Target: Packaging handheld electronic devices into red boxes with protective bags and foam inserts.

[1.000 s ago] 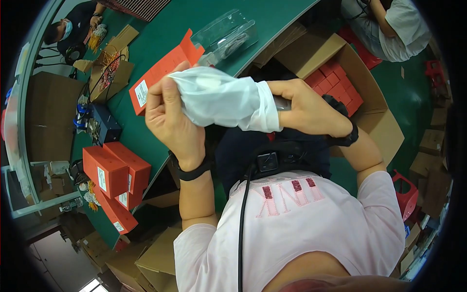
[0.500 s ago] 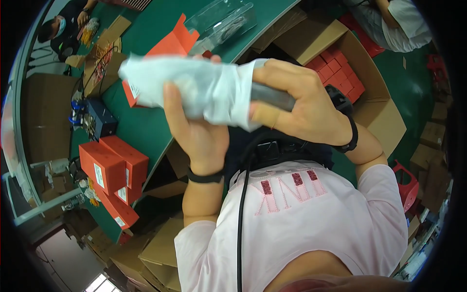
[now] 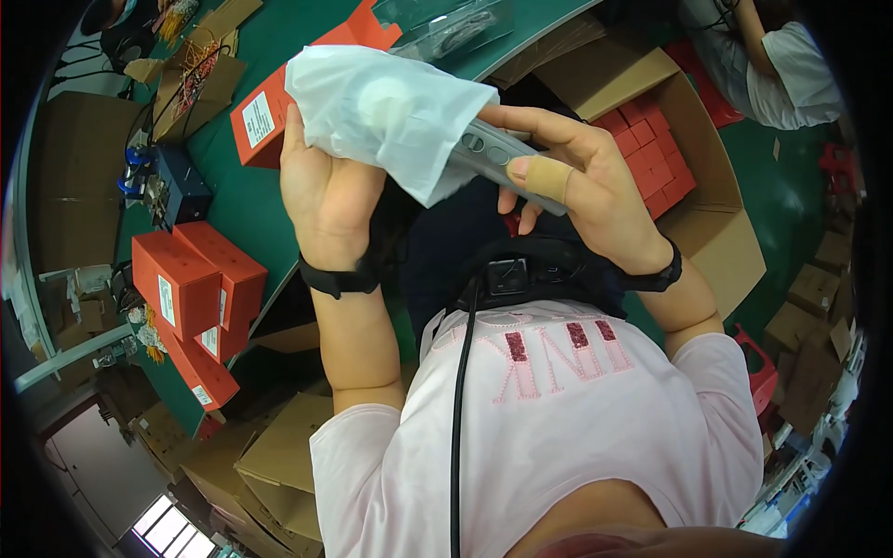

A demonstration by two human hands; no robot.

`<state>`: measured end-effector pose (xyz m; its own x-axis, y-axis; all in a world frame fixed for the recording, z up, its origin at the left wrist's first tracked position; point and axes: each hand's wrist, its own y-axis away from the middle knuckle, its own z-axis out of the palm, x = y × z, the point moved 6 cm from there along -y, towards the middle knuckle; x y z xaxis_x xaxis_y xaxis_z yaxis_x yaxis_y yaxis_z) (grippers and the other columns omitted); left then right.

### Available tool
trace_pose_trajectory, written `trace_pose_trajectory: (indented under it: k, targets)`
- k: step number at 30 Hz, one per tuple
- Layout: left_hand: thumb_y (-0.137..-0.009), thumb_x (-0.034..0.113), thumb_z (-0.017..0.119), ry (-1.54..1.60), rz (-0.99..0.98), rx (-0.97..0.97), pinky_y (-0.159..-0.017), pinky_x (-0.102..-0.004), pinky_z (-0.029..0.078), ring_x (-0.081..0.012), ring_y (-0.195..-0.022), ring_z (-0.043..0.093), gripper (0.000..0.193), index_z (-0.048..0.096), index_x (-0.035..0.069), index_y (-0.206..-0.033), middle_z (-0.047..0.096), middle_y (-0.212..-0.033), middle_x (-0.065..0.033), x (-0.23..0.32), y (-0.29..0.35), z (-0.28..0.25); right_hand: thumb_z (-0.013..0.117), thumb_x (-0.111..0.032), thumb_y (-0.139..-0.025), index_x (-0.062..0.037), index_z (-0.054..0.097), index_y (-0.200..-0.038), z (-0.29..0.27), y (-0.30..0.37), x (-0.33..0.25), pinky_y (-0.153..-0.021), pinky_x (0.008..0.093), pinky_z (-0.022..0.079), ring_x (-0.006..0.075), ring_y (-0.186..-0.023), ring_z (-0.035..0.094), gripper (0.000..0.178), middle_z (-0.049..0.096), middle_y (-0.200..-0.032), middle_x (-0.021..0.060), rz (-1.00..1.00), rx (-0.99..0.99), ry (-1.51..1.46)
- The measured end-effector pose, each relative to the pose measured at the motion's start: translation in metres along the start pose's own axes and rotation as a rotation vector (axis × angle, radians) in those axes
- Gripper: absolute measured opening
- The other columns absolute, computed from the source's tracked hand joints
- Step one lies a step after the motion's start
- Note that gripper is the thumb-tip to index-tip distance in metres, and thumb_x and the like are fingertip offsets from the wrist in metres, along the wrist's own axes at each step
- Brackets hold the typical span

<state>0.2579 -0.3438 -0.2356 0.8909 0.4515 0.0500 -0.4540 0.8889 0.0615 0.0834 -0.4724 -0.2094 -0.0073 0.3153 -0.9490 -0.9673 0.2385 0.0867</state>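
A grey handheld device with buttons along its handle (image 3: 490,164) sits tilted in front of me, its far end inside a thin white plastic bag (image 3: 419,126). A pale round part shows through the bag. My right hand (image 3: 595,177) grips the bare handle, its bandaged thumb lying near the buttons. My left hand (image 3: 330,200) supports the bag's far end from below and behind; its thumb is up at the side and most of its fingers are hidden by the bag. Just beyond lies an open red box (image 3: 263,119), partly covered by the bag.
Several closed red boxes (image 3: 177,279) are stacked on the green table (image 3: 244,200) at left. A clear plastic container (image 3: 451,37) stands at the back. To my right, a large carton (image 3: 712,167) holds red boxes. Another person's arm (image 3: 744,42) shows at far right.
The bag has slid partway off the handle, baring the buttons. My left hand has moved left and lower along the bag, and the bag's far end has shifted up and right.
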Motion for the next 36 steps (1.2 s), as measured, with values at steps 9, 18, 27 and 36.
trace_pose_trajectory:
  k: [9, 18, 27, 36]
  targets:
    - [-0.109, 0.031, 0.038, 0.159, -0.112, -0.046, -0.116, -0.0538, 0.036, -0.0358, -0.133, 0.050, 0.045, 0.050, -0.002, -0.138, 0.055, -0.141, -0.0187, 0.005, 0.004, 0.002, 0.061, -0.009, -0.094, 0.0005, 0.055, -0.141, 0.005, 0.006, -0.001, -0.066, 0.0244, 0.055, 0.0127, -0.083, 0.064, 0.048, 0.061, -0.122, 0.0117, -0.084, 0.023, 0.028]
    - [-0.110, 0.030, 0.035, 0.080, -0.115, -0.129, -0.115, -0.0565, 0.038, -0.0370, -0.134, 0.050, 0.047, 0.047, -0.002, -0.142, 0.053, -0.144, -0.0195, -0.006, 0.008, 0.017, 0.064, -0.010, -0.094, 0.0001, 0.056, -0.139, 0.005, 0.011, -0.002, -0.073, 0.0253, 0.055, 0.0133, -0.088, 0.066, 0.047, 0.062, -0.122, 0.0109, -0.081, 0.031, 0.013]
    - [-0.109, 0.038, 0.036, -0.021, -0.044, -0.120, -0.114, -0.0534, 0.040, -0.0347, -0.131, 0.053, 0.050, 0.048, 0.002, -0.142, 0.056, -0.141, -0.0165, 0.004, -0.001, 0.025, 0.066, -0.009, -0.092, 0.0046, 0.056, -0.134, 0.003, 0.010, -0.005, -0.077, 0.0276, 0.054, 0.0164, -0.087, 0.067, 0.045, 0.064, -0.117, 0.0129, -0.267, 0.094, 0.052]
    - [-0.088, 0.008, 0.078, -1.065, 0.712, 0.092, -0.103, -0.0335, 0.043, -0.0198, -0.121, 0.053, 0.087, 0.022, 0.003, -0.153, 0.048, -0.139, -0.0118, -0.101, -0.008, 0.026, 0.035, -0.033, -0.106, -0.0040, 0.061, -0.120, -0.031, -0.012, 0.020, -0.045, 0.0229, 0.040, 0.0117, -0.064, 0.057, 0.041, 0.066, -0.095, 0.0047, -0.128, 0.277, -0.306]
